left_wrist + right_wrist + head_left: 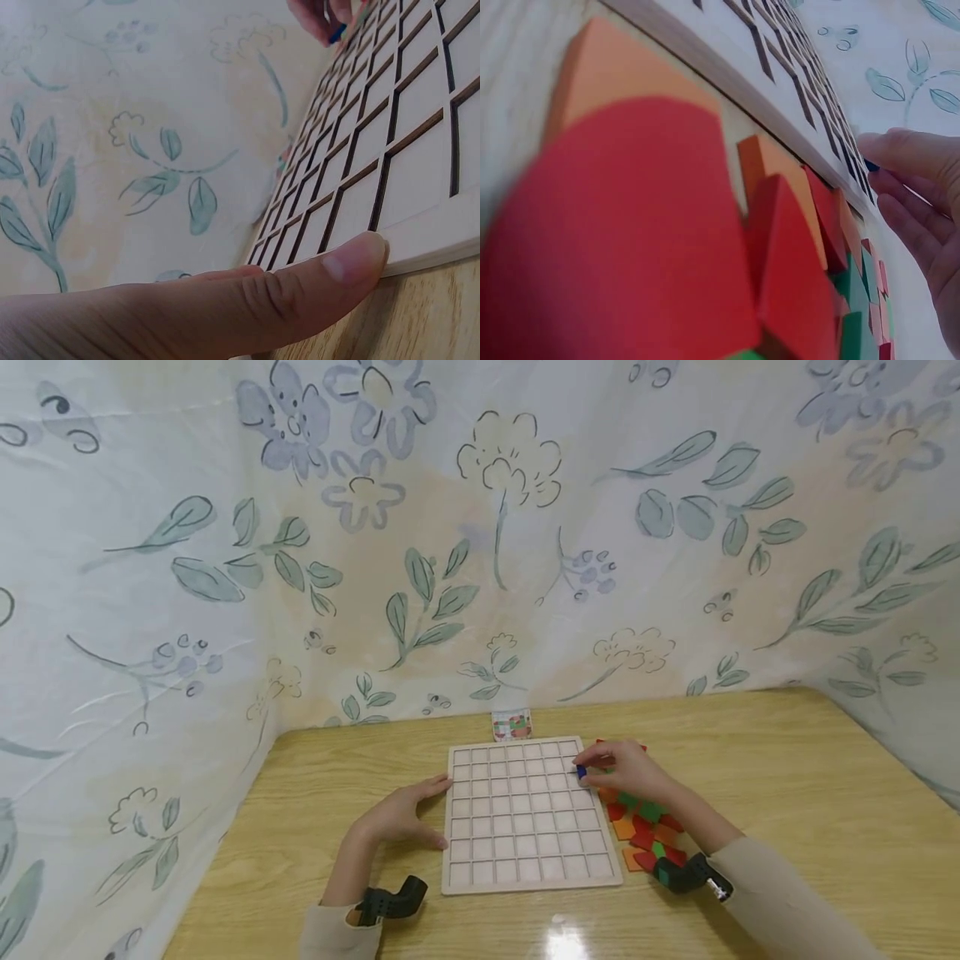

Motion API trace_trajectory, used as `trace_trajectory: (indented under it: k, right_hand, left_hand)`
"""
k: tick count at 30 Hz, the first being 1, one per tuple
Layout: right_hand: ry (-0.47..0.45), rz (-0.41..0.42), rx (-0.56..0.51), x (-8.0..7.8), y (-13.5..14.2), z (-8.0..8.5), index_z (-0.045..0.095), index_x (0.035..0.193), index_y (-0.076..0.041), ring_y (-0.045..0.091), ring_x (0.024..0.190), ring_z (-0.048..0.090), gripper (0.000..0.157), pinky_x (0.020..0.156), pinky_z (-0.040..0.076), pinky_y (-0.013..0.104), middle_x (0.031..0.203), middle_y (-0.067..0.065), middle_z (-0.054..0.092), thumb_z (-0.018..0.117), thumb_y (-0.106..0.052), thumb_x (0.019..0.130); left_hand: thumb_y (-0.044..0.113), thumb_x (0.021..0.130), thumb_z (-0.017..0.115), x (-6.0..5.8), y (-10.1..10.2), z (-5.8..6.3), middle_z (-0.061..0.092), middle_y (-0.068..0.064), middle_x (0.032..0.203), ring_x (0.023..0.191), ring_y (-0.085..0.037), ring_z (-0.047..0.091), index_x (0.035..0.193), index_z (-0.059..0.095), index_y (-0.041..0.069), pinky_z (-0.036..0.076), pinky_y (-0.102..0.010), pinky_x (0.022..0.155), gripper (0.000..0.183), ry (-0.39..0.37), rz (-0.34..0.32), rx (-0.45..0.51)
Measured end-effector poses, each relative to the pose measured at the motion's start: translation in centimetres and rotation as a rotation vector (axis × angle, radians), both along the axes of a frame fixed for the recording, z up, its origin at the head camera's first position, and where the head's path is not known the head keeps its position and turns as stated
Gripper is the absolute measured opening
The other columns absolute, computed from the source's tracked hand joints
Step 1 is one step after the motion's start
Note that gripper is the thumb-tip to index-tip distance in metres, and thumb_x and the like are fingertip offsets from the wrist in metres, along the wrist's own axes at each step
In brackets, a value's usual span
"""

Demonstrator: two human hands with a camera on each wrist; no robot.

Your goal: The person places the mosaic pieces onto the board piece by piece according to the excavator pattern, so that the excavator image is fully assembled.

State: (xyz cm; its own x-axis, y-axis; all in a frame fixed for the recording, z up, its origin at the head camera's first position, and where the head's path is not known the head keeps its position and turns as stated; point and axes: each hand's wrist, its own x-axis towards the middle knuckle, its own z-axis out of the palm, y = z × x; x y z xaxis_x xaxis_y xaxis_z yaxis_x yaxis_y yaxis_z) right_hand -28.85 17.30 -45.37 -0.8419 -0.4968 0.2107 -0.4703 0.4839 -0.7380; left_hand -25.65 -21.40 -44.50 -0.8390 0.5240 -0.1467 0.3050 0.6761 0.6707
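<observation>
Closest to your right wrist camera lies a round-edged red piece, among the coloured pieces beside the grid board. Your right hand pinches a blue piece by the board's right edge, toward its far end. Your left hand touches the left edge, thumb and fingers spread wide. With the cells looking bare, the step in hand appears to be setting a first piece. Next likely calls for checking the patterned card, then lowering the piece squarely into a cell.
</observation>
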Motion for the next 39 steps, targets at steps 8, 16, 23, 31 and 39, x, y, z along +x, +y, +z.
trace_trajectory:
  k: [8,16,23,31,39]
  right_hand:
    - [0.002,0.023,0.054,-0.38,-0.12,-0.29,0.07,0.099,-0.005,0.026,0.095,0.063,0.023,0.082,0.053,0.037,0.101,0.009,0.068,0.074,-0.013,0.078]
    - [0.048,0.025,0.105,-0.31,-0.25,-0.41,0.07,0.098,-0.011,0.016,0.088,0.06,0.02,0.079,0.052,0.032,0.097,0.001,0.069,0.074,-0.012,0.078]
    - [0.079,0.04,0.158,-0.28,-0.36,-0.07,0.07,0.098,-0.011,0.014,0.084,0.059,0.022,0.074,0.051,0.03,0.097,0.0,0.069,0.074,-0.015,0.077]
    - [0.056,0.027,0.158,-0.23,-0.73,-0.08,0.07,0.099,-0.011,0.015,0.085,0.059,0.022,0.077,0.051,0.032,0.097,0.001,0.069,0.073,-0.02,0.079]
    - [0.089,0.006,0.179,0.0,-0.49,-0.21,0.07,0.097,-0.009,0.014,0.082,0.059,0.02,0.074,0.051,0.031,0.095,0.001,0.069,0.073,-0.016,0.079]
  left_hand:
    - [0.031,0.064,0.083,-0.1,0.32,0.25,0.029,-0.008,0.15,0.137,-0.033,0.023,0.142,0.038,0.011,0.02,-0.051,0.11,0.092,0.004,0.002,-0.011]
    - [0.03,0.065,0.083,-0.05,0.35,0.31,0.029,-0.007,0.15,0.138,-0.031,0.022,0.142,0.038,0.013,0.02,-0.05,0.11,0.091,-0.002,0.009,-0.017]
    - [0.029,0.065,0.083,0.0,0.25,0.43,0.028,-0.006,0.15,0.138,-0.032,0.022,0.142,0.038,0.013,0.02,-0.051,0.11,0.091,-0.008,0.018,-0.007]
    - [0.028,0.064,0.084,0.22,0.16,0.43,0.028,-0.007,0.15,0.138,-0.033,0.022,0.142,0.038,0.013,0.02,-0.052,0.11,0.091,-0.016,0.031,-0.005]
    - [0.028,0.064,0.084,0.12,0.31,0.33,0.028,-0.007,0.15,0.138,-0.033,0.022,0.142,0.038,0.015,0.02,-0.052,0.11,0.092,-0.025,0.043,-0.008]
